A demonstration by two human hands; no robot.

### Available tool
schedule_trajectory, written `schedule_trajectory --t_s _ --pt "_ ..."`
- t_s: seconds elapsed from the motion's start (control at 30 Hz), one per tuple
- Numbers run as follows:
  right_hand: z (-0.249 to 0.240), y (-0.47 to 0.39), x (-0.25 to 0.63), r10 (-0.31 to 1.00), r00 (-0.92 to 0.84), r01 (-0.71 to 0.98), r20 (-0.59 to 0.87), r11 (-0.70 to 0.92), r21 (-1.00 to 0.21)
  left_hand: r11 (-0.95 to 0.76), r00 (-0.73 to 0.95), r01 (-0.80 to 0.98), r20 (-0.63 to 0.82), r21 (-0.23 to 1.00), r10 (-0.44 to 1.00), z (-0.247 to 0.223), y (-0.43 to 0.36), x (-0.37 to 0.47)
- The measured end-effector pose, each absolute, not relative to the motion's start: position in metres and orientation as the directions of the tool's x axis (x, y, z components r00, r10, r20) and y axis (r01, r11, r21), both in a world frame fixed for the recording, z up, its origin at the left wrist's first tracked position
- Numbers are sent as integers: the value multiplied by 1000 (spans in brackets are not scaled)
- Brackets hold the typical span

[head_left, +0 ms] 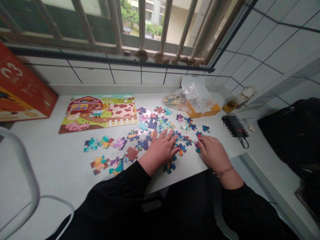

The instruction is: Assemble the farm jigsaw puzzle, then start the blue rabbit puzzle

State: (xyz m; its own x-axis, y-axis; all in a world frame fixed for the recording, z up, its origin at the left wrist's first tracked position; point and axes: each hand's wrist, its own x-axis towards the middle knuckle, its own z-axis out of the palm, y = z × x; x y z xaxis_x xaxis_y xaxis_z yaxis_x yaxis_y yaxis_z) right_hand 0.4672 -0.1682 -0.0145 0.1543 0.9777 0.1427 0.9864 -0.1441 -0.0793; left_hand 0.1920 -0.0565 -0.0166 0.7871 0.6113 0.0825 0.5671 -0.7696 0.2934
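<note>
Loose jigsaw puzzle pieces are spread over the white tabletop. My left hand lies palm down on some of them, its fingers spread and holding nothing. At the right side of the spread, my right hand has its fingers curled together at a dark blue and red puzzle piece. Its fingertips partly hide that piece. A finished-looking farm picture board, with a barn and a cow, lies flat behind the pieces on the left.
A clear plastic bag of puzzle pieces lies against an open yellow box at the back. A bottle and a blurred black object are to the right. An orange box stands far left, near a grey curved tube.
</note>
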Motion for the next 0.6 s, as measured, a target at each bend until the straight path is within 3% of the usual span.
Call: schedule_trajectory --t_s 0.17,0.33,0.47,0.6 --pt "-15 -128 460 994 98 995 40 -97 -28 -812 823 497 129 307 553 -4 -58 191" --pt "-19 -119 454 983 179 984 -32 -178 23 -842 856 432 147 322 496 2 -57 190" --pt "-23 -131 454 971 240 970 -23 -239 35 -877 845 340 299 339 444 20 -60 191" --pt "-24 -143 456 965 262 965 18 -262 -27 -886 789 161 482 435 381 77 -110 167"
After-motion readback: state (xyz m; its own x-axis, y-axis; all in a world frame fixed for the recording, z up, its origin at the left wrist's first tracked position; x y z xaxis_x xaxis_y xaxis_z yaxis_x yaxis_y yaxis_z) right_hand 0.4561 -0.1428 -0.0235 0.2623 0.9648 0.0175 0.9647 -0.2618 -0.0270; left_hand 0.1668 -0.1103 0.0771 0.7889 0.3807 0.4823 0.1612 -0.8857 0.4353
